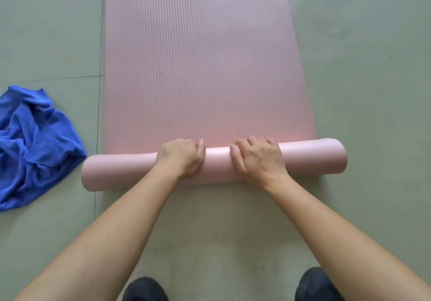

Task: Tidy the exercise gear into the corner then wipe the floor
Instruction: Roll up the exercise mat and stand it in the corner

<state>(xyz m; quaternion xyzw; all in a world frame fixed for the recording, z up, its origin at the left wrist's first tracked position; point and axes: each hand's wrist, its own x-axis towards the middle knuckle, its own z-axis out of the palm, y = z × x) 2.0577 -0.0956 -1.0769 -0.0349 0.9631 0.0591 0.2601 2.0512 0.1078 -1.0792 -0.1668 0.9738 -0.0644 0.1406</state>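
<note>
A pink ribbed exercise mat (200, 55) lies flat on the grey floor and runs away from me. Its near end is rolled into a thick pink roll (116, 172) lying crosswise. My left hand (180, 157) grips the roll left of its middle, fingers curled over the top. My right hand (257, 158) grips it just right of the middle in the same way. A crumpled blue cloth (32, 144) lies on the floor beside the roll's left end.
Grey tiled floor (373, 79) surrounds the mat on both sides. My two dark shoes (144, 290) stand at the bottom edge, just behind the roll. A floor seam runs along the mat's left edge.
</note>
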